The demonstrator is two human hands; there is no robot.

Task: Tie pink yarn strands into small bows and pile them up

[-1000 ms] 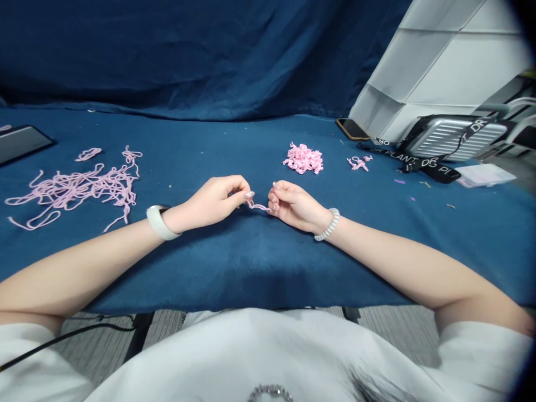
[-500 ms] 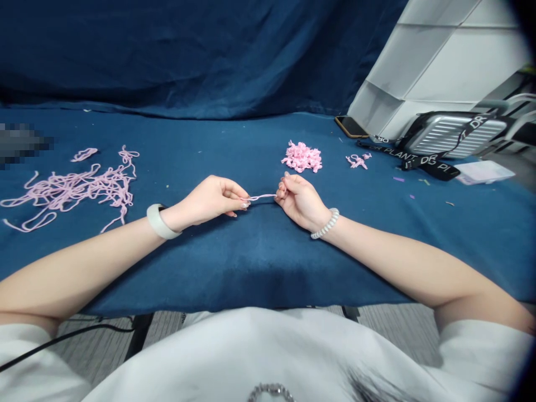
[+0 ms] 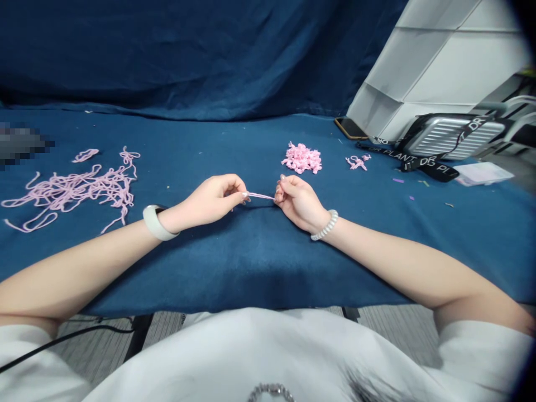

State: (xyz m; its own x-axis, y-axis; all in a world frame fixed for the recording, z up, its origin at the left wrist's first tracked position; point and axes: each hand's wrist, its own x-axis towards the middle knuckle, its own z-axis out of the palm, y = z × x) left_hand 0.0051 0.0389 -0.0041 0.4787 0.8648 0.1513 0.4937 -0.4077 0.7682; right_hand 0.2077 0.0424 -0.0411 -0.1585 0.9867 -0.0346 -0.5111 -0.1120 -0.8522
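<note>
Left hand [image 3: 205, 202] and right hand [image 3: 300, 204] hold a short pink yarn strand [image 3: 260, 196] taut above a blue cloth [image 3: 251, 262].
A loose pink yarn tangle [image 3: 71, 192] lies at the upper left of the frame, a knotted pink yarn pile [image 3: 301, 158] at upper centre. The strand spans the gap between the hands: left fingertips [image 3: 243, 195] pinch one end, right fingers [image 3: 281, 188] curl closed around the other.

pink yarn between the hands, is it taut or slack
Taut: the pink yarn runs almost straight from the fingertips of the left hand to the right hand, with no visible sag.
</note>
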